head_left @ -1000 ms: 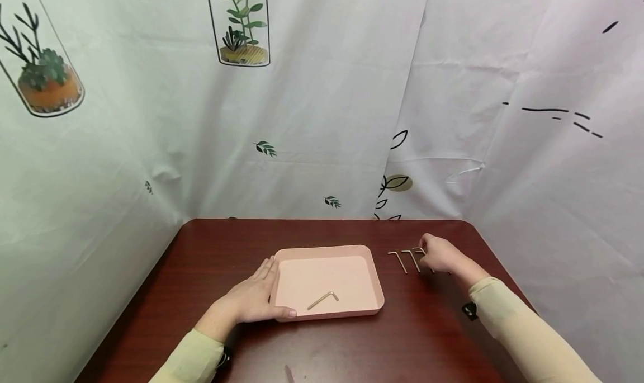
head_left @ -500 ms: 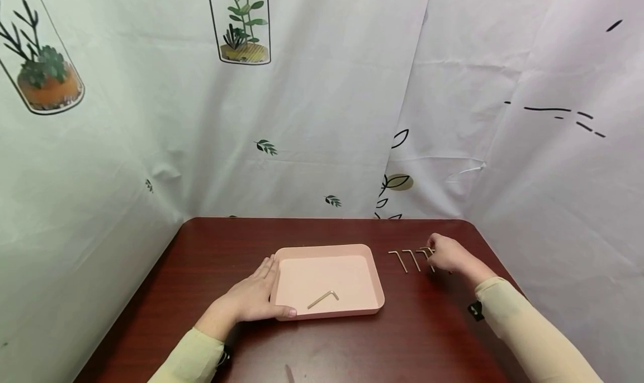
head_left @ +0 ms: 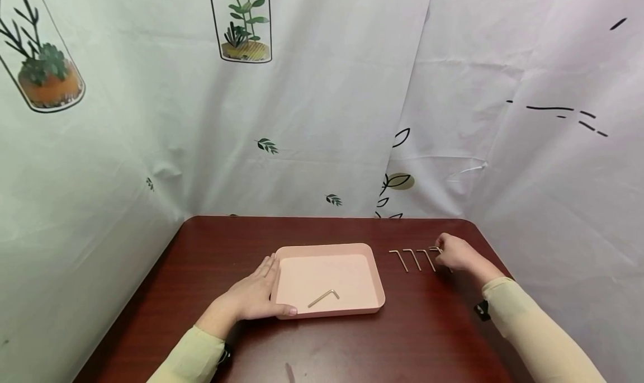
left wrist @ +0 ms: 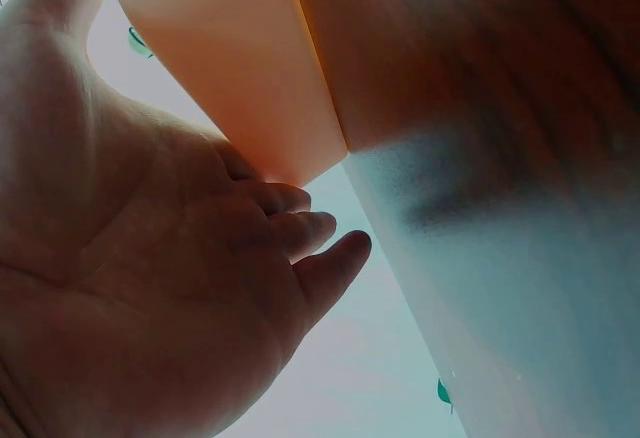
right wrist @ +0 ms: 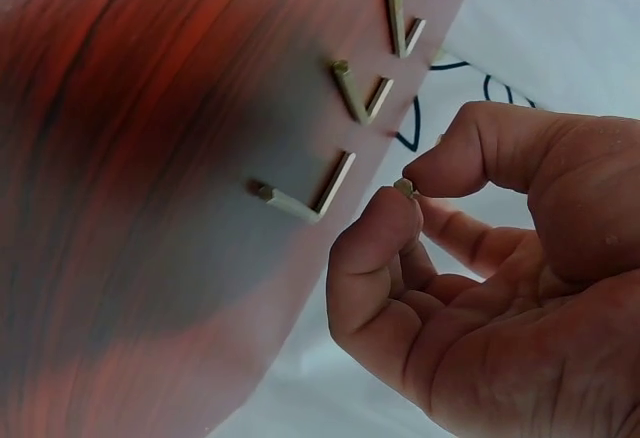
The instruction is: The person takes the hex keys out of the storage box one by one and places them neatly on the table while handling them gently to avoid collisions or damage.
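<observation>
My left hand (head_left: 251, 298) lies at the near left corner of a pink tray (head_left: 342, 274). Its fingers extend along the tray's left side, the thumb against the front rim. Inside the tray is one Allen key (head_left: 320, 298). Over on the right, my right hand (head_left: 457, 254) pinches another Allen key (right wrist: 404, 188) between thumb and index finger, its end showing at the fingertips. Several more lie in a row on the table, among them an Allen key (head_left: 430, 261) just left of this hand and an Allen key (right wrist: 290, 204) nearest it in the right wrist view.
The dark red wooden table (head_left: 352, 349) has rounded back corners. White printed cloth (head_left: 322, 120) hangs close behind it and along both sides. To the right, the cloth comes near my right sleeve (head_left: 533, 321).
My right hand has shifted rightward along the row with the pinched Allen key, uncovering a key on the table to its left. My left hand and the tray have stayed put.
</observation>
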Tool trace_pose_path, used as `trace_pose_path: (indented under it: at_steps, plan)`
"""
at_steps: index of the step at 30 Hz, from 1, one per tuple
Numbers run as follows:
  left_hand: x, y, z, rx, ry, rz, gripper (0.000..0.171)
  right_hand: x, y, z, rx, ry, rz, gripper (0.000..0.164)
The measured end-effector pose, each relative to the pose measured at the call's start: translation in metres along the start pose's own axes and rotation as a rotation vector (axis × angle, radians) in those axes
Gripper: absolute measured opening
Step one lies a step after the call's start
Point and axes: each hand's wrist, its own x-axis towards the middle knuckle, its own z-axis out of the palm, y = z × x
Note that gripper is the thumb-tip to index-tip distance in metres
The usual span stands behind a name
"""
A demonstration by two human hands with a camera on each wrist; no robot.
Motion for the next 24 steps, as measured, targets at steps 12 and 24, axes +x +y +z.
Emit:
trace_pose_path:
  at_steps: [12,24]
  plan:
    - [0.000,0.000,0.000,0.001,0.001,-0.003,0.141,0.042,0.092,0.030,-0.052,0.047,-0.006,0.036]
    - [0.001,0.000,0.001,-0.009,-0.001,-0.012,0.142,0.022,0.069,0.014,-0.056,0.032,0.032,0.028]
